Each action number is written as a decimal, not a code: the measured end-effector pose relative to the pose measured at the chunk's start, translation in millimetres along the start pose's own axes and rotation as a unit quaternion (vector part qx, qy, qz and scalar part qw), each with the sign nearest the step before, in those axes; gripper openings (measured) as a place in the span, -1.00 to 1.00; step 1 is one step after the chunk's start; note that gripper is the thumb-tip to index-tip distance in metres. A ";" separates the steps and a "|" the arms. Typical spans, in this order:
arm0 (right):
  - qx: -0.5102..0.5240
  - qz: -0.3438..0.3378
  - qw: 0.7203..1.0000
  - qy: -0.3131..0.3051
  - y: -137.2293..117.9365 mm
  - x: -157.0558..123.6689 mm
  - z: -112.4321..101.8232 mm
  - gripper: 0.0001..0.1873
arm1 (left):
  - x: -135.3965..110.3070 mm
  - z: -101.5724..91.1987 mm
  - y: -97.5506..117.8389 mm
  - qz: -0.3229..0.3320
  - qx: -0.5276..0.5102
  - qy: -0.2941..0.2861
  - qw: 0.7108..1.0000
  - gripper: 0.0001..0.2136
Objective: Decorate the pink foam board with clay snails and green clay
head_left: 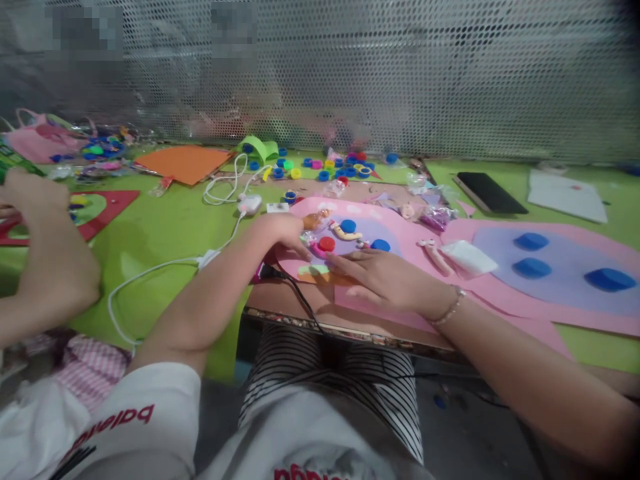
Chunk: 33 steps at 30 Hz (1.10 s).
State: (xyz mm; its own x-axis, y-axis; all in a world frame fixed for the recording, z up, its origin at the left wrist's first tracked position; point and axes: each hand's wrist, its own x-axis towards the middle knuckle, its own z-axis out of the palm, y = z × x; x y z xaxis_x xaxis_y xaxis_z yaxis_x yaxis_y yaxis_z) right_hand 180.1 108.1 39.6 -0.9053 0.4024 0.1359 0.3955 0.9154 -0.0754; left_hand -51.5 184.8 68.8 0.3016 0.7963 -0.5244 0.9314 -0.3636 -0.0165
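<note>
My right hand (375, 273) lies with its fingers stretched out over a pink and lilac paper cutout (405, 230). Its fingertips are close to a red bottle cap (327, 244) and a pink piece under it. Across from it, my left hand (289, 233) bends down at the cutout's left side, fingers curled and partly hidden; what they hold cannot be made out. A shiny brown wrapped piece (316, 219) is just beyond that hand. Blue caps (348, 227) and a cream-coloured curved figure (346, 233) rest on the lilac part. A black cable (300, 293) runs below my left hand.
Another pink and lilac cutout (500, 293) with blue caps lies right, beside a white packet (470, 258). Behind are a phone (490, 192), loose coloured caps (324, 175) and a perforated metal screen (350, 87). A white cable (150, 267) crosses the left; another person's arm (50, 267) is there.
</note>
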 end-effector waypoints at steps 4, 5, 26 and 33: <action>0.041 -0.008 0.999 0.031 5.3 3.2 8.7 -0.29 | -1.3 -0.7 0.9 -0.002 0.001 -0.004 1.000 -0.13; 0.044 -0.009 0.998 0.034 5.1 5.7 11.3 -0.29 | -1.5 -0.9 1.3 -0.002 0.002 -0.005 1.000 -0.14; -0.024 -0.013 1.000 0.005 -9.4 9.4 10.1 -0.29 | -0.9 1.6 3.8 0.011 0.026 0.016 0.999 -0.30; -0.042 -0.014 0.999 0.010 -10.0 0.1 7.9 -0.34 | -2.3 1.3 4.0 0.000 0.029 0.020 0.999 -0.28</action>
State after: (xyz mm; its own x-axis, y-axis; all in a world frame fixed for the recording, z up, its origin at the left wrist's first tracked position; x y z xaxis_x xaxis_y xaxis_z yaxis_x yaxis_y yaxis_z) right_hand 174.8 98.8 32.6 -0.9133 0.3762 0.1561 0.3826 0.9238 0.0121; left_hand -48.7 180.9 68.8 0.3110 0.8149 -0.4892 0.9181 -0.3906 -0.0669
